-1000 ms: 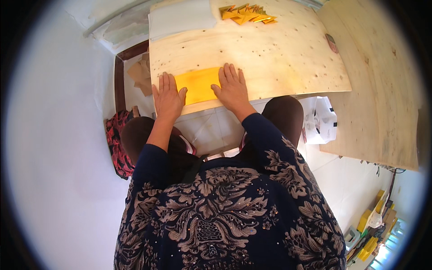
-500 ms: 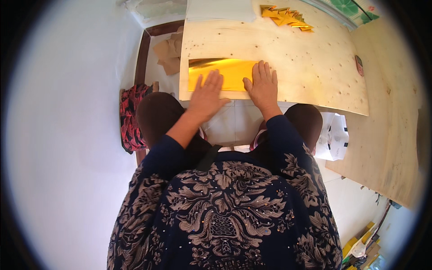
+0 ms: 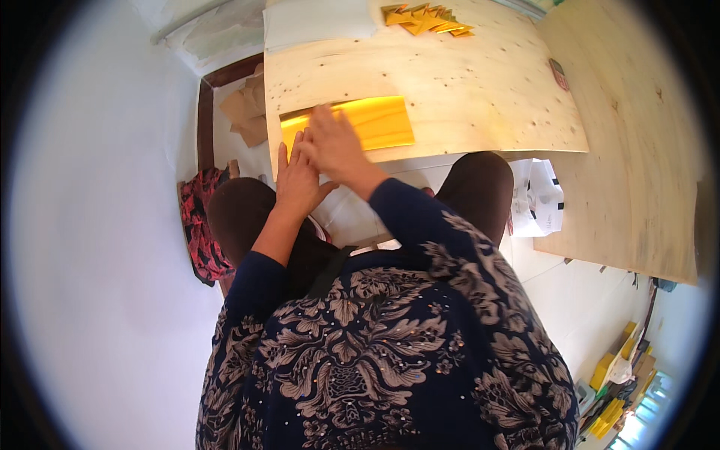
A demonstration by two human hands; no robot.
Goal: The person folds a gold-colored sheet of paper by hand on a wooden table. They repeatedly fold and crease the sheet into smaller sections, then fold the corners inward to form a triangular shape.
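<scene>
Along the near edge of the plywood board [image 3: 465,90], toward its near left corner, lies a folded sheet of shiny yellow paper [image 3: 375,120]; it is long and flat, its lower edge running close to the board's rim; the right hand [image 3: 337,146] lies flat upon its left half, fingers spread and pressing down, grasping nothing; the left hand [image 3: 298,180] sits just beside and partly under the right, palm down with straight fingers, its fingertips reaching the paper's near left end, likewise closed on nothing; at the far edge of the board rests a small heap of folded yellow pieces [image 3: 426,19]; near the board's right edge lies a small dark oval object [image 3: 559,73].
</scene>
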